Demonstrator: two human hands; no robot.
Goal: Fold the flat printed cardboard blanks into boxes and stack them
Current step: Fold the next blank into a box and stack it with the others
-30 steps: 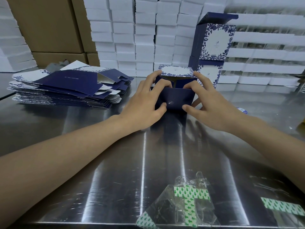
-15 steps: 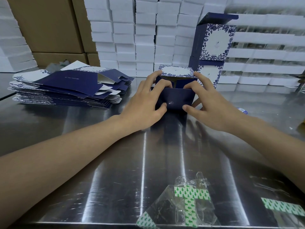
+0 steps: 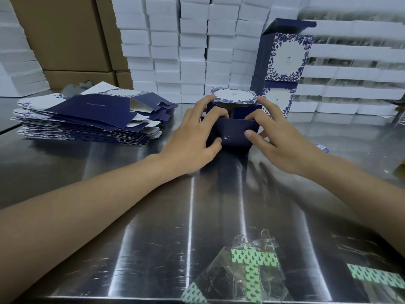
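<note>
On table [image 3: 153, 205], left hand [image 3: 192, 139], right hand [image 3: 278, 139] holding navy box [image 3: 235, 133], end open

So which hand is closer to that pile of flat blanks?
Left. The left hand grips the box on the side facing the pile; the right hand holds its far side.

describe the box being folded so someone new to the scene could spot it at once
On the steel table, before the wall of white cartons, the half-formed box sits mid-table, held by the left hand and right hand. Unlike the flat blanks at left and the stacked boxes behind right, its navy end flaps gape open.
</note>
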